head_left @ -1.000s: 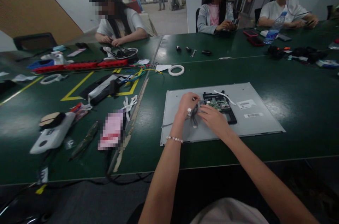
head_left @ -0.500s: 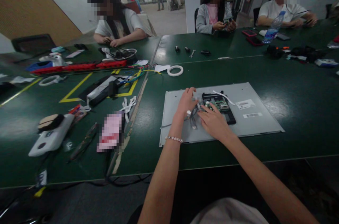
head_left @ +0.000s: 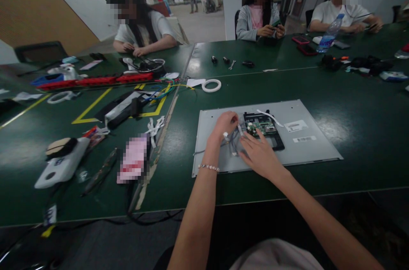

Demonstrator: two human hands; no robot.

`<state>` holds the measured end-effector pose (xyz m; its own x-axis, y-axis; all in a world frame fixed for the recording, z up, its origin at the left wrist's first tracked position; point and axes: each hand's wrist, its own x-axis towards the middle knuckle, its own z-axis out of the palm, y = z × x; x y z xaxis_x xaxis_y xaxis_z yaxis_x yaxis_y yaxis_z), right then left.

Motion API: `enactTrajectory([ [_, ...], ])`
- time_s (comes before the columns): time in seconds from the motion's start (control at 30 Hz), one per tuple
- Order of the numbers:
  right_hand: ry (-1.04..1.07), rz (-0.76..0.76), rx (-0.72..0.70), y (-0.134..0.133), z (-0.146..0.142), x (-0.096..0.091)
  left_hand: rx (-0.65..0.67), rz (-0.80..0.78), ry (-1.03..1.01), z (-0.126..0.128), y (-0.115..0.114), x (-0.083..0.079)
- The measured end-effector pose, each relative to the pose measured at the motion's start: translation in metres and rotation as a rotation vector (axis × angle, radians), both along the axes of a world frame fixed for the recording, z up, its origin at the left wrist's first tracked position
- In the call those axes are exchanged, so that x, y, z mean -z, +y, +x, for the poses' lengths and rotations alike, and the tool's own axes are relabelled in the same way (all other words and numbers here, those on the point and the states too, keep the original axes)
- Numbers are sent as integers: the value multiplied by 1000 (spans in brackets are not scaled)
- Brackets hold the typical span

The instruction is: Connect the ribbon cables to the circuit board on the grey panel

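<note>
From where I stand, the left hand (head_left: 226,124) curls its fingertips at the upper end of a pale strip (head_left: 240,129); whether it grips it I cannot tell; the right hand (head_left: 260,155) is spread open, fingertips by the lower end; the strip lies over grey cables (head_left: 234,139) on a grey panel (head_left: 315,151), just beside a green circuit board (head_left: 264,127); two white labels, upper (head_left: 295,125) and lower (head_left: 304,139), carry print too small to read; the blue bottle label (head_left: 325,43) is unclear too.
</note>
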<state>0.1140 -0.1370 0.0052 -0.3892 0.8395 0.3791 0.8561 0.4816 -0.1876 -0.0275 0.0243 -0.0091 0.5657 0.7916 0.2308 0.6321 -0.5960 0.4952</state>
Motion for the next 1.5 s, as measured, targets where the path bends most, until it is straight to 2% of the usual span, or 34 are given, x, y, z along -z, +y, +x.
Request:
enactTrajectory([
  [0.1,143,-44,6,-3,5,-4,-66,-1,-60,3,-2,-4],
  [0.2,452,-124,71,0,7,-8,-187,-40,-307,11,-7,-15],
  [0.27,744,-237,104,4,4,-9,-237,-79,-495,19,-12,-25],
  [0.37,1148,-472,103,11,-5,-10,-232,-98,-679,29,-23,-40],
  [0.47,1304,-589,125,16,-13,-8,-231,-90,-738,37,-32,-48],
  [0.57,1312,-586,151,17,-12,-8,-258,-52,-709,40,-37,-47],
  [0.67,1339,-573,167,14,4,-9,-294,39,-639,39,-38,-43],
  [0.77,1319,-514,197,10,36,-9,-285,138,-541,37,-38,-40],
  [0.87,1252,-406,307,7,79,-4,-247,163,-480,36,-39,-40],
  [0.97,1046,-340,382,7,121,7,-147,171,-409,40,-44,-42],
  [1.1,850,-397,383,8,155,22,147,151,-242,53,-60,-45],
  [1.17,872,-432,362,9,160,26,319,138,-134,61,-69,-45],
  [1.23,940,-455,329,9,159,27,412,164,-58,68,-75,-45],
  [1.33,975,-454,303,10,154,26,420,206,-28,73,-78,-45],
  [1.43,854,-420,315,10,150,25,397,195,-33,72,-77,-44],
  [1.5,762,-385,338,10,148,26,435,175,-2,71,-77,-44],
])
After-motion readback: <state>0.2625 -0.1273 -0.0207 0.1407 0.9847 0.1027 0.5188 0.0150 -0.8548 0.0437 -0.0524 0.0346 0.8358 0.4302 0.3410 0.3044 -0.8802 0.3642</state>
